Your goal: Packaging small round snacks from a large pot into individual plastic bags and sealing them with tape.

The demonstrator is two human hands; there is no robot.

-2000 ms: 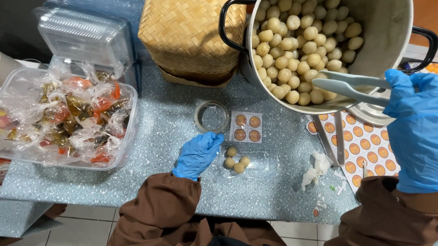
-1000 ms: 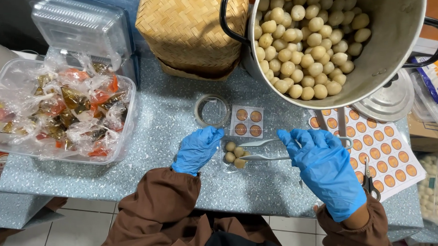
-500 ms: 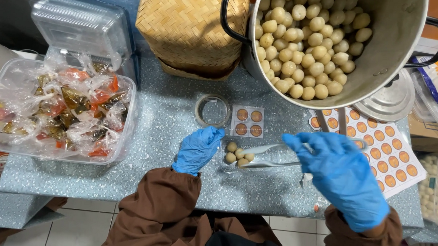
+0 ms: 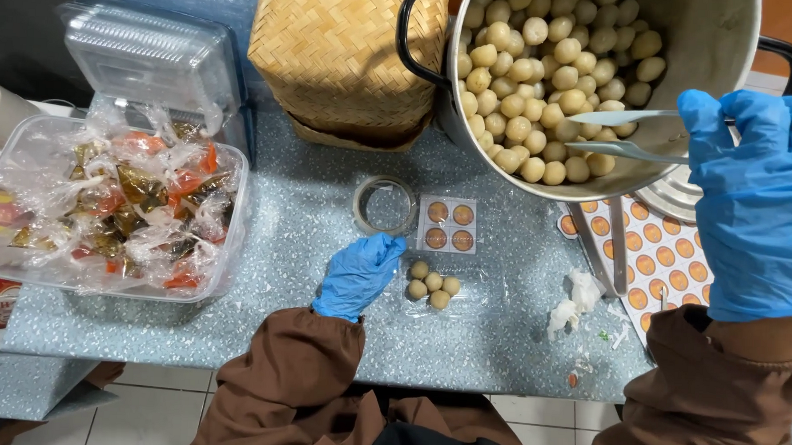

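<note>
Head view | right hand (image 4: 758,198) grasps tongs (image 4: 627,135), tips open over the balls in the tilted pot (image 4: 688,48) | left hand (image 4: 358,274) rests loosely curled beside 4 balls (image 4: 432,285) on clear plastic | judged early: 4 portioned, pot mostly full

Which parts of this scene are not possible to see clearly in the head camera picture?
- Pot: its far rim is cut off by the top edge.
- Tongs: the handle end is hidden inside the right hand, so its grip is unclear.
- Sticker sheet: partly covered by the pot and the right hand.
- Clear bag under the small balls: its outline is too faint; the left hand covers its edge.
</note>
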